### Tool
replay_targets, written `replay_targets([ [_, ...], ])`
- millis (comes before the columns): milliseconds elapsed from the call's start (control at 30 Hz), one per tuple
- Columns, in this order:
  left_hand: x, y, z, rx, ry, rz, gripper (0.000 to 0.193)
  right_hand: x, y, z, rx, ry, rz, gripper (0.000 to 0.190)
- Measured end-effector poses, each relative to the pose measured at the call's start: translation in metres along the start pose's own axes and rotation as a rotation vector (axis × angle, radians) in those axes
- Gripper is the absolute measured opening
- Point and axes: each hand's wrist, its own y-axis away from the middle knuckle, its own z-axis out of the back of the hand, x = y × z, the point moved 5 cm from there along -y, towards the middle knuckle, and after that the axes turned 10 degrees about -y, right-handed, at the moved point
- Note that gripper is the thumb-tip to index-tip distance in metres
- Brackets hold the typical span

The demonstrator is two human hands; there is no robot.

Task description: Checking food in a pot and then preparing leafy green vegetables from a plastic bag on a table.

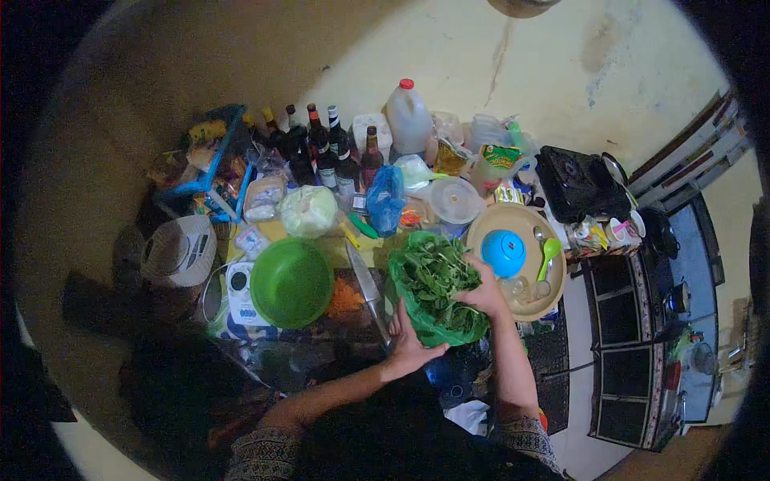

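Leafy green herbs (436, 279) fill an opened green plastic bag (406, 309) at the table's front edge. My left hand (412, 349) supports the bag's near left side, its fingers spread against the plastic. At the bag's right, my right hand (481, 291) has its fingers and thumb among the leaves, gripping some of them. A large knife (364, 273) lies left of the bag, beside shredded orange vegetable (346, 297). Farther left, a green plastic bowl (292, 282) rests on a white kitchen scale (243, 300).
A round tan tray (556, 291) at right bears a blue bowl (503, 253) and a green spoon (548, 255). A cabbage (310, 210), glass bottles (371, 156) and a plastic jug (409, 123) stand behind. A black stove (577, 183) is at back right, a white basket (180, 252) at left.
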Motion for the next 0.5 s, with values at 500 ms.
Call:
replay_targets([
  [500, -0.011, -0.006, 0.026, -0.061, 0.063, -0.024, 0.11, 0.114, -0.04, 0.041, -0.071, -0.014, 0.151, 0.083],
])
